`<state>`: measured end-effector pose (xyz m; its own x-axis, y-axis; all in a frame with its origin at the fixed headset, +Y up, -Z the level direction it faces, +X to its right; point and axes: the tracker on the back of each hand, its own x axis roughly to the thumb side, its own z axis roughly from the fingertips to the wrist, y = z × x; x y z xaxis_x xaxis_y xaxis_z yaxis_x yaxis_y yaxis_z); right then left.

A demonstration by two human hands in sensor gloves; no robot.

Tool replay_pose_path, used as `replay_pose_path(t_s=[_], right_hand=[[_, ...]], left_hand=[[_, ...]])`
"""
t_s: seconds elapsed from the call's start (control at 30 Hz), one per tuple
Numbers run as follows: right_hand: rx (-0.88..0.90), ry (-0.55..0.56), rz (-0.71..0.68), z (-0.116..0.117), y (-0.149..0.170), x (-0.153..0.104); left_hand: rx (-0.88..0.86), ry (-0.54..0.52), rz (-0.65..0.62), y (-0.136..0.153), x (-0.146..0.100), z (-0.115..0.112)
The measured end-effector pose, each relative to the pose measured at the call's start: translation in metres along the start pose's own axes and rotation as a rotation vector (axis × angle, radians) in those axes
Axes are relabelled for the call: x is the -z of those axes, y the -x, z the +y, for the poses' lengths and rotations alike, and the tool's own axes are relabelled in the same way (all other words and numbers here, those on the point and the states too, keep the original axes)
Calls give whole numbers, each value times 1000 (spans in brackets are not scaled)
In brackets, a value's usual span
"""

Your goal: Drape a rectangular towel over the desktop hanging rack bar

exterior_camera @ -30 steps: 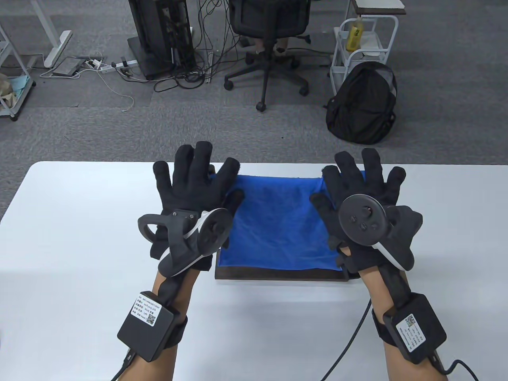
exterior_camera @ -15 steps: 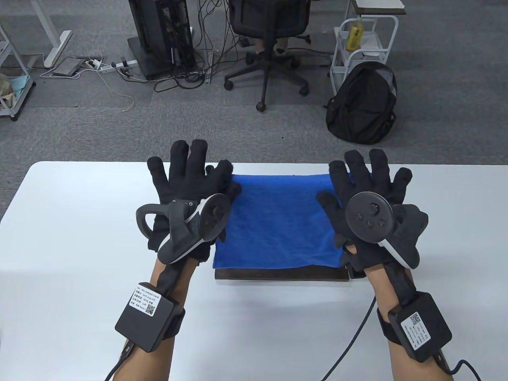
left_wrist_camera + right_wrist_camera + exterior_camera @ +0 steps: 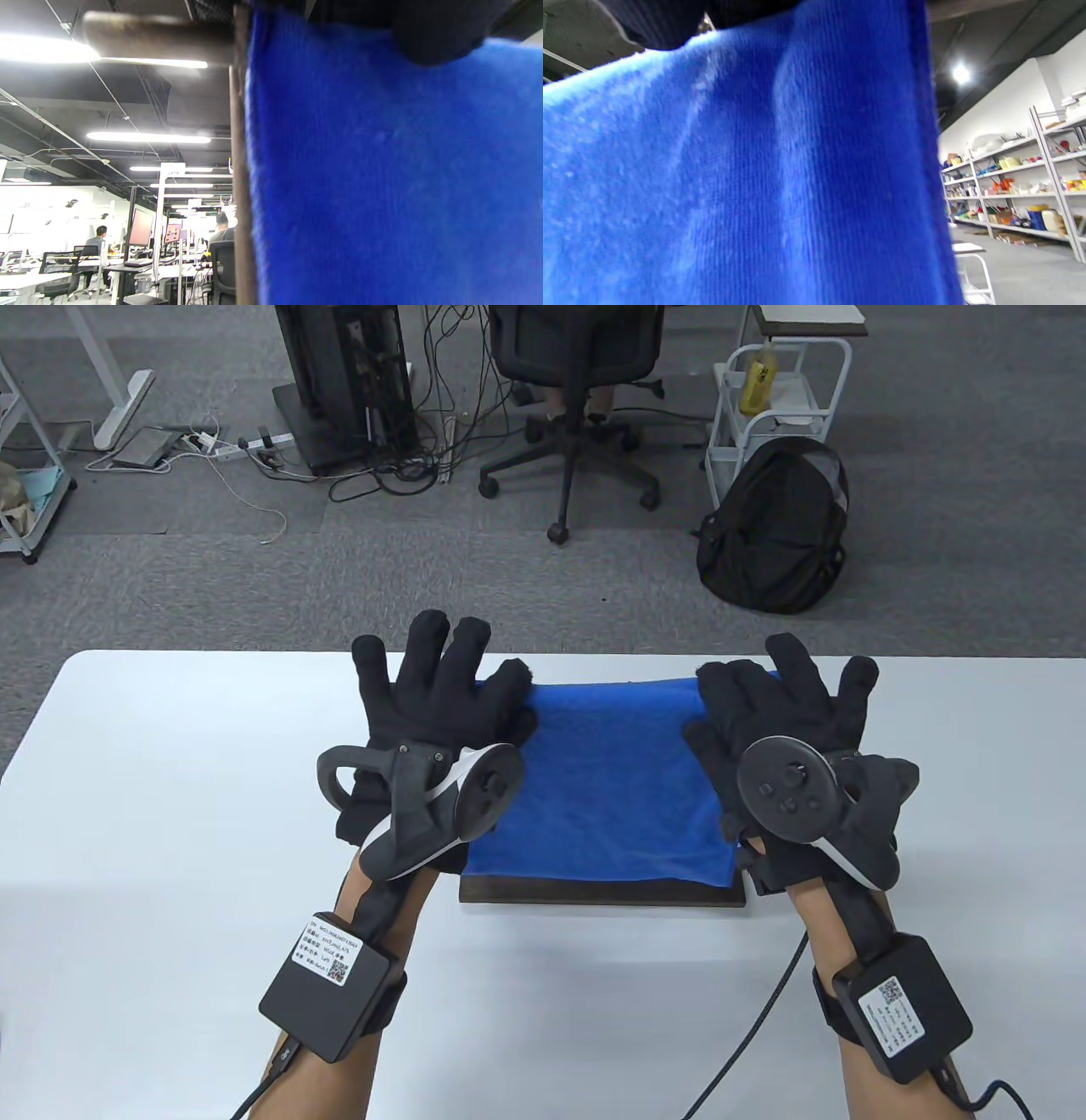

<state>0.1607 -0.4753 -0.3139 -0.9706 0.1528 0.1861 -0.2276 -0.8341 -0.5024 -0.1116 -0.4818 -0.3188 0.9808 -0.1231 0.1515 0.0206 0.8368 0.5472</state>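
Observation:
A blue rectangular towel (image 3: 607,780) hangs over the rack bar, its near half sloping toward me above the rack's dark wooden base (image 3: 602,893). My left hand (image 3: 513,704) is at the towel's left end, thumb and forefinger pinching the top edge, other fingers spread. My right hand (image 3: 708,704) grips the right end, its first fingers curled over the top edge. In the left wrist view the towel (image 3: 382,169) hangs beside the rack's upright post (image 3: 241,212), under the bar (image 3: 157,36). In the right wrist view the towel (image 3: 734,169) fills most of the frame.
The white table (image 3: 170,814) extends to both sides of the rack. Beyond its far edge are an office chair (image 3: 577,356), a black backpack (image 3: 776,530), a white cart (image 3: 776,390) and floor cables.
Both hands slid apart, then a little to the right along the bar. The sagging towel was pulled flat and shifted right. My right hand's first fingers curled over the top edge.

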Motion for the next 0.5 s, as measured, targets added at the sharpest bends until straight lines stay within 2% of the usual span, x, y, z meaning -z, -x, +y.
replay_pose_path(t_s=[0.27,0.43,0.47,0.5], right_hand=[[0,-36,21,3,3,7],[-23,-51,18,1,1,5],[-14,-38,9,0,1,3],[10,7,-8,-3,1,1]], left_hand=[[27,-9,16,-5,1,0],[7,42,27,-9,0,2],[21,28,16,-9,-1,3],[28,-34,16,-8,-3,7]])
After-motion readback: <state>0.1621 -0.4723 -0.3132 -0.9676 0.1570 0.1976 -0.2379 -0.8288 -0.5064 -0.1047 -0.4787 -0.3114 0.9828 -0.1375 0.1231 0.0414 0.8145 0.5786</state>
